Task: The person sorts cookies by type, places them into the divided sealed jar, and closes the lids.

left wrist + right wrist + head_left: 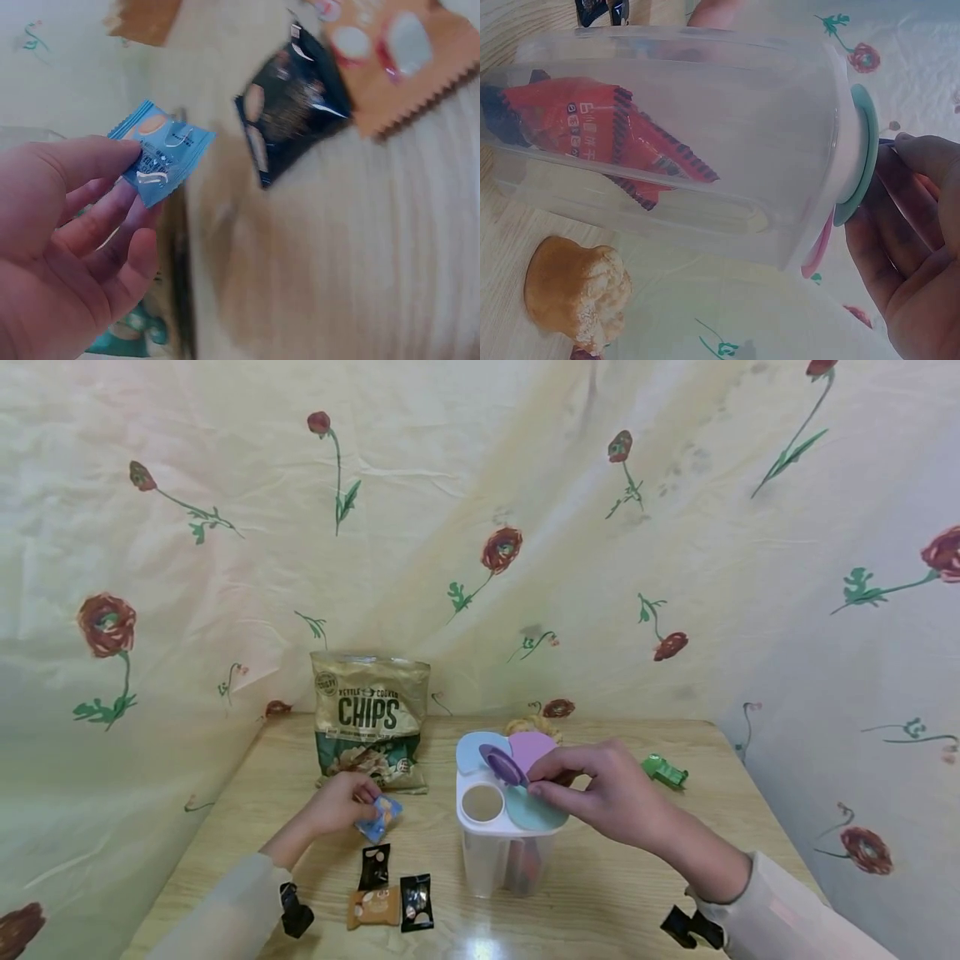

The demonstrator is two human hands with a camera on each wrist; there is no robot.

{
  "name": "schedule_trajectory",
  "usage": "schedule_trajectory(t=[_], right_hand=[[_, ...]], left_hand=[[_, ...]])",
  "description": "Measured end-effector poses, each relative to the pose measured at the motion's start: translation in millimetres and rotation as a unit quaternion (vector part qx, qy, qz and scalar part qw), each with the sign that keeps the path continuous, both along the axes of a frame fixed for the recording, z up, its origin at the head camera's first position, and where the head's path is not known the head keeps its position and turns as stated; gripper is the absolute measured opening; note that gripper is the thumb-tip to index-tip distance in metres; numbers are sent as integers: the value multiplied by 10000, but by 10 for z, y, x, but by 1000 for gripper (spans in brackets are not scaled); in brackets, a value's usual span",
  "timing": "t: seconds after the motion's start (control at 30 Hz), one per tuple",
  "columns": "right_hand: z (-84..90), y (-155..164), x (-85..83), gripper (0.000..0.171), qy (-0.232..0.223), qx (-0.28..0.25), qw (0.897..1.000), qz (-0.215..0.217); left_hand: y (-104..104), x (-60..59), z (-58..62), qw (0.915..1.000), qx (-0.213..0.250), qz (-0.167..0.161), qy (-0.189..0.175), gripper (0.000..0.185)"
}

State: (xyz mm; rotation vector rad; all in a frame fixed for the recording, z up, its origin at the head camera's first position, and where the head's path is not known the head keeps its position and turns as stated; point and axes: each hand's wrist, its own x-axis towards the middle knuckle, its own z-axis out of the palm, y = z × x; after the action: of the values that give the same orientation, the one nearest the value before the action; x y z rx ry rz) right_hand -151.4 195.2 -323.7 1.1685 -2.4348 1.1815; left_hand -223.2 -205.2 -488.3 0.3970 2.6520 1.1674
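My left hand pinches a small blue snack packet between thumb and fingers, in front of the chips bag. With thumb and fingertips, my right hand holds the purple lid tilted up over a clear storage container. The round opening at the container's front left is uncovered. Pale blue, pink-purple and mint green lids cover the other compartments. Through the clear wall, the right wrist view shows red packets inside.
Two black packets and an orange-brown packet lie on the wooden table, left of the container. Behind the container sits a bread-like item. A small green object lies to the right. Flowered cloth hangs behind.
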Motion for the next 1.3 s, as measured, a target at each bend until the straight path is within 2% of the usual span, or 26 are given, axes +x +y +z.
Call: schedule_trajectory(t=[0.2, 0.37, 0.47, 0.6, 0.73, 1.0, 1.13, 1.3], right_hand=[[-10, 12, -11, 9, 13, -7, 10000, -26], [-22, 28, -11, 10, -37, -66, 10000, -38], [-27, 30, -8, 11, -1, -97, 9999, -32], [-23, 28, -4, 10, 15, -88, 9999, -49], [-20, 32, -5, 9, -57, -47, 10000, -65], [-16, 41, 3, 10, -123, -39, 9999, -70], [-15, 38, 5, 11, -88, -77, 9999, -32], [-20, 29, 2, 11, -22, -142, 9999, 12]], left_hand=[[39, -11, 174, 9990, 419, 43, 133, 15], [126, -12, 435, 9966, 734, 30, 385, 18], [203, 5, 615, 9940, 946, -68, 546, 26], [321, 70, 858, 9899, 1179, -184, 769, 32], [437, 157, 1078, 9851, 1340, -184, 1064, 25], [683, 334, 1455, 9755, 1838, -218, 1193, 19], [812, 426, 1559, 9677, 2177, -251, 1247, 17], [946, 540, 1599, 9635, 2430, -251, 1095, 16]])
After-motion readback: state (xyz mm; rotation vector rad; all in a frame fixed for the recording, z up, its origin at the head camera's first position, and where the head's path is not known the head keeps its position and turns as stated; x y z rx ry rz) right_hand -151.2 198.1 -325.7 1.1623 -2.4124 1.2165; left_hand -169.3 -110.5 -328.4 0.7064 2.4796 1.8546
